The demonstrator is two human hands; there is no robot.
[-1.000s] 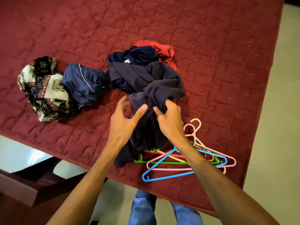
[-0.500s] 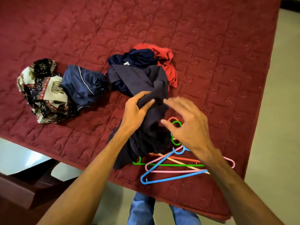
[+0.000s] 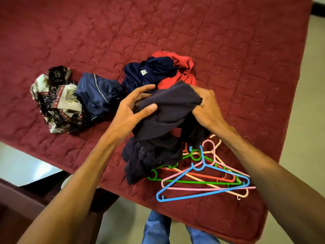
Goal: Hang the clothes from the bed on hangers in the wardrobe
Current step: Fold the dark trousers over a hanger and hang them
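A dark navy garment (image 3: 168, 110) is gripped at its upper fold by both hands, the left hand (image 3: 133, 110) curled round one end and the right hand (image 3: 205, 110) round the other, while its lower part is draped on the bed (image 3: 228, 50), partly over a pile of coloured hangers (image 3: 202, 175). Behind it a red garment (image 3: 182, 67) and a navy shirt (image 3: 149, 71) are heaped together; a blue satin piece (image 3: 98, 95) and a patterned cloth (image 3: 56, 97) are laid further left.
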